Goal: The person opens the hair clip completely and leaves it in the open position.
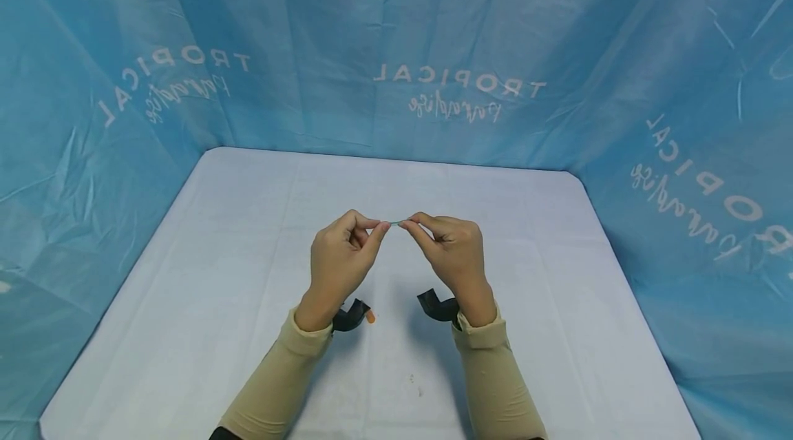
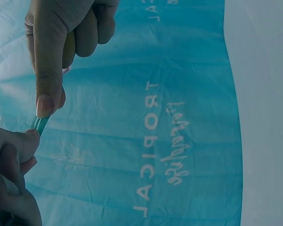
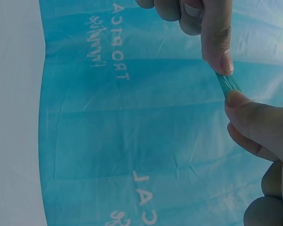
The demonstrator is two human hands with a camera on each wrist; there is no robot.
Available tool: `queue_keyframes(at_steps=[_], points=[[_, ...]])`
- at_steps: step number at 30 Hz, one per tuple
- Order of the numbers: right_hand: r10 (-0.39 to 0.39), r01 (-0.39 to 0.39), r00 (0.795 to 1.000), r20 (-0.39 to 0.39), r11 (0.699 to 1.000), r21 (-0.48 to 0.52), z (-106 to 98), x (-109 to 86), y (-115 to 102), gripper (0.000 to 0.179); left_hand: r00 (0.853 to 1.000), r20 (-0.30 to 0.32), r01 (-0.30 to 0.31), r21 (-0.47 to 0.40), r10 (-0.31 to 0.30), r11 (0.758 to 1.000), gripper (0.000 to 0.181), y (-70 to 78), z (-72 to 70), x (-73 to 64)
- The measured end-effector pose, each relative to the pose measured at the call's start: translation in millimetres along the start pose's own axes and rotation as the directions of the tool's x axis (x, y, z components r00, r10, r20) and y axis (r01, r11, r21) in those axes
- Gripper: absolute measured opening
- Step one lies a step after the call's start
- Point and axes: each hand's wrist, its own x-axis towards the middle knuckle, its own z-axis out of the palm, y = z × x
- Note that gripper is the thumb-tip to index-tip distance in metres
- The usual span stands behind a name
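A thin, bendy-looking teal strip with pale lengthwise lines [image 1: 397,223] spans the short gap between both hands, held up over the white table. My left hand [image 1: 343,254] pinches one end between thumb and forefinger; my right hand [image 1: 455,250] pinches the other end likewise. In the left wrist view the strip [image 2: 39,123] shows between the left hand [image 2: 12,165] below and the right hand [image 2: 61,47] above. The right wrist view has the strip [image 3: 229,84] between the left hand [image 3: 212,33] and the right hand [image 3: 262,127]. Fingertips cover both ends, so its exact kind is unclear.
The white-covered table [image 1: 260,220] has blue curtains [image 1: 334,68] around its back and sides. Black curved mounts [image 1: 438,306] sit at both wrists. A small orange piece [image 1: 370,317] shows beside the left one. Small dark marks [image 1: 420,392] dot the near tabletop.
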Motion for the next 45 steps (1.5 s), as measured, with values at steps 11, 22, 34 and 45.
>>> queue_keyframes(at_steps=[11, 22, 34, 45], points=[[-0.006, 0.006, 1.0, 0.005, 1.0, -0.007, 0.3, -0.5, 0.5, 0.012, 1.0, -0.016, -0.016, -0.003, 0.016, 1.0, 0.02, 1.4, 0.8, 0.1], [-0.007, 0.007, 1.0, 0.003, 1.0, -0.02, -0.4, 0.6, -1.0, 0.013, 0.999, -0.028, -0.021, 0.018, 0.021, 1.0, 0.02, 2.3, 1.7, -0.2], [-0.014, 0.014, 1.0, -0.002, 0.999, -0.039, -0.7, 0.2, -0.6, 0.013, 0.999, -0.035, -0.019, 0.027, 0.02, 0.999, 0.021, 3.6, 2.3, -0.6], [-0.026, 0.026, 1.0, 0.002, 0.998, -0.049, -1.7, 0.8, -0.9, 0.012, 0.999, -0.033, -0.02, 0.053, 0.021, 0.998, 0.022, 3.1, 3.8, -1.0]])
